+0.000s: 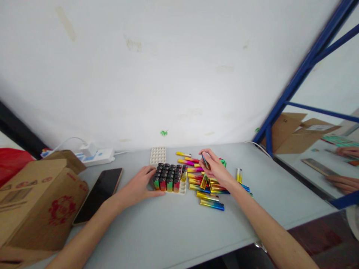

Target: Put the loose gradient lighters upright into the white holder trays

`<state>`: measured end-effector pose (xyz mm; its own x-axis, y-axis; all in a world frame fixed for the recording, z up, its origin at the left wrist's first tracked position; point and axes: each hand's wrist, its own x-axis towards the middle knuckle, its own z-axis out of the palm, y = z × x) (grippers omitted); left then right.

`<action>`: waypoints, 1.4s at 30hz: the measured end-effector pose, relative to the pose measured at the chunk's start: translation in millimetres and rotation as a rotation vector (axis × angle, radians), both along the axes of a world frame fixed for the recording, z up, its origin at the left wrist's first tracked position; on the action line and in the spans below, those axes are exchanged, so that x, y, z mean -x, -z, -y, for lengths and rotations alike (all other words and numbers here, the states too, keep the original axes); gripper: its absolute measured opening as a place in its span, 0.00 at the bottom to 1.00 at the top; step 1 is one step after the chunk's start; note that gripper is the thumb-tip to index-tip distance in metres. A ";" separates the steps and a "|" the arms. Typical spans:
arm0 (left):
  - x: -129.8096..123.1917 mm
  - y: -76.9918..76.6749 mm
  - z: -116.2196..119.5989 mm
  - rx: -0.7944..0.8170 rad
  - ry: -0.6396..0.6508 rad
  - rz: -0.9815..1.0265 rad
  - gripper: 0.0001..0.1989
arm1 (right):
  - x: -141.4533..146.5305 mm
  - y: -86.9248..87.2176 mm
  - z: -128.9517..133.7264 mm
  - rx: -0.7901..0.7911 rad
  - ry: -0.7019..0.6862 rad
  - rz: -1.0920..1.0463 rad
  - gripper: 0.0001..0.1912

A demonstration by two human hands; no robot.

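My left hand (142,184) is closed around the left side of a white holed tray (182,189), thumb along its front and fingers at its back corner. Upright lighters (169,179) with black tops and shiny red, green and yellow bodies stand in rows in that tray. Some holes at its right end are bare. Above the loose pile, my right hand (214,166) pinches a slim, dark bluish lighter (205,161), partly hidden by the fingers. Beneath and around it lie many shiny lighter bodies (212,204) in yellow, blue and magenta.
Behind the tray lies a second white holed tray (158,155). To the left are a phone (99,194), a cardboard box (42,209) and a power strip (99,157). A blue metal frame (294,86) borders the right, beyond which another person's hands (344,183) show.
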<state>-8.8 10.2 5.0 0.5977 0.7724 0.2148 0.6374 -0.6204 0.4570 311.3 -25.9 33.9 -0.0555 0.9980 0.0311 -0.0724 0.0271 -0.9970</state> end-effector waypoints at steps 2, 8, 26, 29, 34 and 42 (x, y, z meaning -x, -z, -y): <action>0.0 -0.6 0.6 0.012 -0.011 0.005 0.36 | 14.5 0.1 5.8 0.036 -0.025 0.009 0.23; -1.6 -2.6 1.4 0.020 -0.015 0.024 0.36 | 25.5 17.6 7.1 -0.142 0.074 0.312 0.28; 0.4 -0.3 0.0 -0.016 0.023 -0.023 0.35 | 24.8 9.0 13.7 -0.508 0.033 0.729 0.18; 0.4 1.9 -1.2 -0.023 0.019 -0.016 0.35 | 22.7 6.0 15.4 -0.652 -0.047 0.869 0.19; 0.5 4.1 -2.6 -0.034 0.020 0.012 0.36 | 20.3 5.9 16.3 -0.714 -0.202 0.947 0.20; 0.5 2.3 -0.5 0.003 0.005 0.029 0.36 | 17.7 2.8 15.9 -0.678 -0.237 0.976 0.16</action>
